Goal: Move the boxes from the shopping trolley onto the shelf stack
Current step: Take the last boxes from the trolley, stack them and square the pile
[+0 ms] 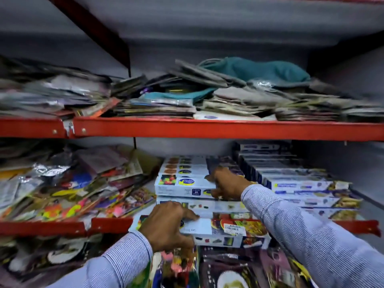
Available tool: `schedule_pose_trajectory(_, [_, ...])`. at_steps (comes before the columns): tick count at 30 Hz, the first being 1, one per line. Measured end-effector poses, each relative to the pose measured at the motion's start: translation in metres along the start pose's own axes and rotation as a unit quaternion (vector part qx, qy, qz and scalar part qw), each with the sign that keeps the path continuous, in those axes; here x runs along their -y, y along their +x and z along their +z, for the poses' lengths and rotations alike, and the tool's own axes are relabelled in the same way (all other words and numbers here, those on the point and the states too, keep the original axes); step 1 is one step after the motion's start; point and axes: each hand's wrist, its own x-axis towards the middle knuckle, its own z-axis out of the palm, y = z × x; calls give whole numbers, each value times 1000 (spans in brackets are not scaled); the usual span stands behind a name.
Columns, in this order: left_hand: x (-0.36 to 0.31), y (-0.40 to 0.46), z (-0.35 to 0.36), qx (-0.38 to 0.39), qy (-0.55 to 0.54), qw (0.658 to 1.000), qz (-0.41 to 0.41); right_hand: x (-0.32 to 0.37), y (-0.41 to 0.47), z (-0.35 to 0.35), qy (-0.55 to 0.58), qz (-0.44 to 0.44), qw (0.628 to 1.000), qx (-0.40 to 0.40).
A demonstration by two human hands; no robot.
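While both striped sleeves reach into the red shelf [207, 129], the left hand [166, 225] grips the front box [228, 231] at its left end, and the right hand [227, 185] lies fingers-spread atop the box stack [182, 183] behind. Loose packets [68, 183] lie left.

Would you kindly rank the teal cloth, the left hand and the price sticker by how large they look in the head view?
1. teal cloth
2. left hand, though nearness enlarges it
3. price sticker
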Motion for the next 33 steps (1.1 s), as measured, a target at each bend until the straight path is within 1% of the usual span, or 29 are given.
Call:
schedule_pose_trajectory(2, [0,11,-5,-5,10,1000,4,-8,13,2,-6,5,1000,17])
schedule_pose_trajectory(7, [6,31,-10,-5,-3,1000,-1,-23,44,21,-24,0,999,21])
schedule_pose_trajectory(13, [11,40,-7,-12,-5,1000,-8,-32,56,32,-4,-7,1000,-27])
schedule_pose_trajectory(17, [16,49,-5,-17,-4,1000,-14,-36,57,29,16,9,998,-53])
schedule_pose_trajectory(21, [26,65,-10,-12,-17,1000,-22,-43,55,20,66,0,997,-42])
schedule_pose_trajectory(25, [38,88,-10,-41,-18,999,-30,-54,49,9,106,7,994,-12])
schedule_pose_trajectory(30, [49,108,12,-72,-45,996,-38,-62,36,11,125,11,992,-30])
schedule_pose_trajectory(33, [50,111,29,-90,-18,996,-12,-63,25,19,135,3,990,-51])
